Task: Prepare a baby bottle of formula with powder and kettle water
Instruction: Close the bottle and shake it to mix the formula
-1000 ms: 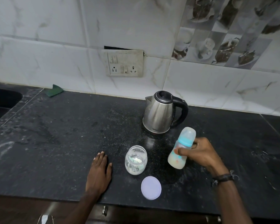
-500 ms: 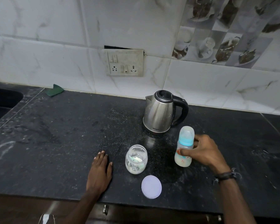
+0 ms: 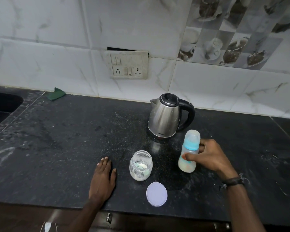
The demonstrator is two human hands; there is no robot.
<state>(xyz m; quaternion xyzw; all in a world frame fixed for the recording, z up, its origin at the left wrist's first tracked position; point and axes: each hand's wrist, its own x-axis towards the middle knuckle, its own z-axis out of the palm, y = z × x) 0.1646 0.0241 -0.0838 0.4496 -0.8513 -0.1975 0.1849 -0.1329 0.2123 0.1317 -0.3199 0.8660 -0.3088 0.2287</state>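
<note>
The baby bottle (image 3: 189, 151), capped, with a blue collar and milky liquid in its lower part, stands upright on the black counter (image 3: 57, 148). My right hand (image 3: 209, 156) is wrapped around its middle from the right. A steel kettle (image 3: 166, 117) with a black handle stands just behind it. Left of the bottle sits an open glass powder jar (image 3: 140, 165) holding white powder and a scoop. The jar's round pale lid (image 3: 156, 194) lies flat near the front edge. My left hand (image 3: 103, 178) rests flat on the counter, left of the jar, holding nothing.
A sink (image 3: 2, 108) is sunk into the counter at the far left. A green cloth (image 3: 57, 93) lies against the tiled wall. A socket panel (image 3: 129, 65) is on the wall behind. The counter's front edge runs just below my wrists.
The bottle was tilted in my right hand a second ago; now it stands upright on the counter, slightly further right. My left hand has stayed put.
</note>
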